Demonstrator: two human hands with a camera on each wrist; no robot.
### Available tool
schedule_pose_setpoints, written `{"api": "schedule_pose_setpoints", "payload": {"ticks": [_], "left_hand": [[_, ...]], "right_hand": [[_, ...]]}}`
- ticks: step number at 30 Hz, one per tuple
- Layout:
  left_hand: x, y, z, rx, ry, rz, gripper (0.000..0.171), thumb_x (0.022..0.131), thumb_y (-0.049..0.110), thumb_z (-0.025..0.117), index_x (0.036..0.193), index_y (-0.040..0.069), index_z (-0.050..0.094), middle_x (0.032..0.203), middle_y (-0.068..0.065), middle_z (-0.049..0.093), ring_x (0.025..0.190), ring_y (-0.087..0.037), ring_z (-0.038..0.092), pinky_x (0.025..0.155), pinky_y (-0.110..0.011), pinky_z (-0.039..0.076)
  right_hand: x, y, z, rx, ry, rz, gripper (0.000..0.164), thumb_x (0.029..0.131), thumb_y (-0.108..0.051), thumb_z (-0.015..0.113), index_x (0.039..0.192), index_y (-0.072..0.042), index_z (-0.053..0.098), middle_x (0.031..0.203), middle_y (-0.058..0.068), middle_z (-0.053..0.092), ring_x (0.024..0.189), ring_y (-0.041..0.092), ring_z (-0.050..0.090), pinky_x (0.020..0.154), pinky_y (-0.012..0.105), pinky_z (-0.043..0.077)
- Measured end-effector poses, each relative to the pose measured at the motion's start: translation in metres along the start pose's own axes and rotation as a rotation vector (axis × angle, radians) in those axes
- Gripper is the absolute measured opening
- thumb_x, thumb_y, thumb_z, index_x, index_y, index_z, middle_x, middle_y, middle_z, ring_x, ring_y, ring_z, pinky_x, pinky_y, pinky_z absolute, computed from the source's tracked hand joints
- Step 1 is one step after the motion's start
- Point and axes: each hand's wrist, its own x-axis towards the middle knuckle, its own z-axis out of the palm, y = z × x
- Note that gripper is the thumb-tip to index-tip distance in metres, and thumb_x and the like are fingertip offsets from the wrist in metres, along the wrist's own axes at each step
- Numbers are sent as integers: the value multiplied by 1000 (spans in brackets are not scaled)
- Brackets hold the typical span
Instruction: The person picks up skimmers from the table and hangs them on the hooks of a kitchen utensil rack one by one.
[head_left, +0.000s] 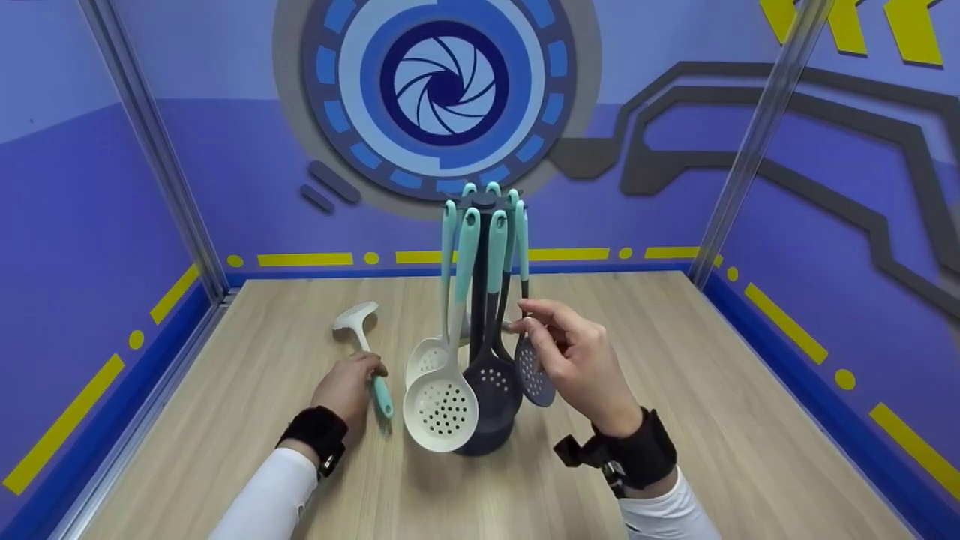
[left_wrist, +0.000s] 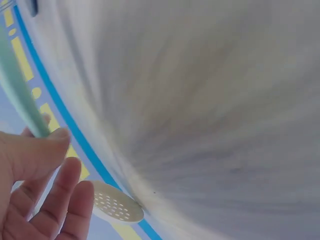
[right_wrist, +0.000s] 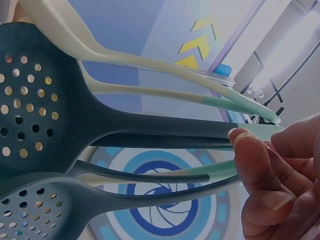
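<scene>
My left hand pinches the green handle of a white utensil with a broad curved head, on the left of the table. Beside it stands a dark rotating rack hung with several green-handled kitchen utensils. White skimmer faces front, a dark perforated turner beside it. My right hand is at the rack's right side, fingers loosely bent, fingertips right at the stem of a grey skimmer. In the right wrist view that hand overlaps the handles, with nothing seen between thumb and fingers.
The wooden table is bounded by blue-purple panels at the back and both sides. Metal posts rise at the back corners. Black bands with small cameras are on both wrists.
</scene>
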Motion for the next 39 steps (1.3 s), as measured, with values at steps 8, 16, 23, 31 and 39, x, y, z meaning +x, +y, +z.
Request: {"api": "schedule_pose_setpoints", "payload": {"ticks": [8, 16, 23, 31, 39], "left_hand": [[7, 2, -15, -106, 130, 16, 28, 94, -2, 61, 115, 16, 68, 131, -5, 64, 124, -29, 61, 102, -47, 51], [13, 7, -34, -171, 299, 29, 27, 99, 8, 58, 121, 19, 68, 128, -3, 66, 125, -27, 61, 103, -46, 50], [17, 18, -50, -277, 371, -28, 29, 101, 9, 54, 126, 22, 64, 119, -6, 65, 113, -23, 66, 98, -42, 55], [19, 26, -65, -295, 442, -62, 29, 101, 16, 56, 130, 12, 56, 120, -12, 63, 112, -27, 66, 96, -42, 56], [24, 40, -83, -371, 577, -126, 25, 96, 29, 65, 115, 14, 58, 101, -3, 69, 86, -18, 66, 73, -33, 54]], "right_hand": [[0, -2, 1, 2, 5, 11, 25, 101, -18, 58, 125, -21, 65, 99, -5, 76, 52, 11, 56, 46, 23, 48], [0, -2, 2, 18, 10, -17, 26, 100, -14, 58, 124, -21, 65, 98, -6, 77, 51, 8, 55, 45, 20, 46], [0, 0, 3, 17, 16, -44, 26, 100, -12, 58, 123, -21, 66, 98, -2, 77, 50, 8, 55, 46, 19, 46], [0, 0, 3, -9, -10, -24, 23, 102, -18, 56, 122, -17, 66, 97, 1, 77, 52, 14, 57, 46, 20, 47], [0, 0, 3, -12, -4, -23, 23, 101, -20, 57, 122, -20, 67, 97, -4, 76, 52, 12, 57, 47, 20, 48]]}}
